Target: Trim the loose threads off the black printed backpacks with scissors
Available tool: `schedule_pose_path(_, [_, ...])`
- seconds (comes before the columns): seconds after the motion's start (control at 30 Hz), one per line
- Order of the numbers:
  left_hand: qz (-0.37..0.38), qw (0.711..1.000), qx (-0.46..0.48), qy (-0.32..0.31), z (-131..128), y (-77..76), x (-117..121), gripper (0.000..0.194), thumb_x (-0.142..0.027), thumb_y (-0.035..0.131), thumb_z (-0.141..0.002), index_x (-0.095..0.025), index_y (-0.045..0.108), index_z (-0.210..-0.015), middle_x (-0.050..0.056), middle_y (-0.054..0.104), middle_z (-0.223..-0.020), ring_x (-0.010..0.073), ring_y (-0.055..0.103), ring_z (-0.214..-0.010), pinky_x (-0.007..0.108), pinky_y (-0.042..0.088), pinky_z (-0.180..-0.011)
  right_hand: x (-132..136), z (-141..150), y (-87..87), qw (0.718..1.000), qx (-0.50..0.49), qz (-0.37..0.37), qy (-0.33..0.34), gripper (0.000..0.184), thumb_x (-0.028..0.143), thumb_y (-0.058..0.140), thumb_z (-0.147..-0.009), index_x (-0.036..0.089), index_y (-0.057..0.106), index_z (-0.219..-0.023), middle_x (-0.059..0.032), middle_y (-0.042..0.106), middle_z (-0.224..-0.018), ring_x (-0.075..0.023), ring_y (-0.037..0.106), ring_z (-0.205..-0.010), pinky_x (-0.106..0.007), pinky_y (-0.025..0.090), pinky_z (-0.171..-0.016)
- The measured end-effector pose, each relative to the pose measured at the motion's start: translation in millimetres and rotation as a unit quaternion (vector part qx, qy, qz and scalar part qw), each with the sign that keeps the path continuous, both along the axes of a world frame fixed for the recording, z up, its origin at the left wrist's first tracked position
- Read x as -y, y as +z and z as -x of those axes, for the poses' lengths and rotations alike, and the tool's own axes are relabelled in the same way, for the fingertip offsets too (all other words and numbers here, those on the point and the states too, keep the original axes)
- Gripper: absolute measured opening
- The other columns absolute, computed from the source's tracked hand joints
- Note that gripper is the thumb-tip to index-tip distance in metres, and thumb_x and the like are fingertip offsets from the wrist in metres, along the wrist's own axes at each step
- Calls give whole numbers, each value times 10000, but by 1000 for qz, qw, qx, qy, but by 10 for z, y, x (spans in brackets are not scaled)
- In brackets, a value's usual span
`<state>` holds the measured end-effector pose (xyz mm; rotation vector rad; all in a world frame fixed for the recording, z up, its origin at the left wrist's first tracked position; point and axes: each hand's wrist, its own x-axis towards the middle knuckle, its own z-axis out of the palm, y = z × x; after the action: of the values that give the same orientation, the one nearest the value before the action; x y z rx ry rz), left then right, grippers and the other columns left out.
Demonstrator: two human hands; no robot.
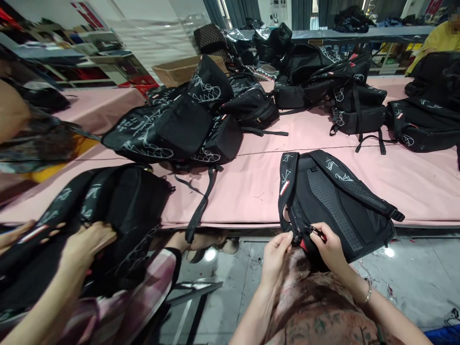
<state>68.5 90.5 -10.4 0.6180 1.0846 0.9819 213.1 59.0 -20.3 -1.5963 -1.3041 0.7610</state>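
A black backpack with white line drawings on its shoulder straps lies back panel up, at the table's front edge and partly over my lap. My left hand is closed, pinching the black webbing at the backpack's lower left corner. Close beside it, my right hand is closed around a small dark tool that looks like thread snips. Its tip points toward the webbing. Fingers cover much of the tool, and a bit of red shows between my hands.
At my left, a co-worker's hand grips another black backpack. More black backpacks are heaped across the pink-covered table, with a cardboard box behind. A person in yellow is at far right. Scraps lie on the floor.
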Motion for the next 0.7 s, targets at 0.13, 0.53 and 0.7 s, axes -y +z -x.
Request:
schedule_pose_path(0.13, [84, 993, 84, 13, 8, -28, -54, 266, -281, 775, -574, -100, 582, -598, -66, 437, -447, 17, 345, -399, 136, 268, -384, 47, -12, -44, 999, 24, -20, 17, 162, 254, 461, -846, 190, 587, -926, -32, 644, -866, -169, 586, -802, -265, 448, -719])
schedule_pose_path(0.53, [111, 984, 138, 30, -20, -100, -79, 255, -228, 779, -559, -100, 569, -627, -69, 444, -479, 7, 380, -411, 119, 322, -403, 49, 58, -144, 978, 187, -70, 64, 227, 280, 398, -902, 180, 585, -982, -70, 642, -872, -194, 581, -796, -292, 449, -700])
schedule_pose_path(0.7, [92, 988, 122, 36, -39, -74, -52, 271, -258, 786, -549, -99, 572, -597, -69, 448, -480, 4, 369, -420, 123, 314, -417, 28, 55, -101, 966, 238, -72, 69, 269, 286, 359, -918, 174, 589, -1003, -78, 645, -892, -201, 576, -808, -300, 434, -706])
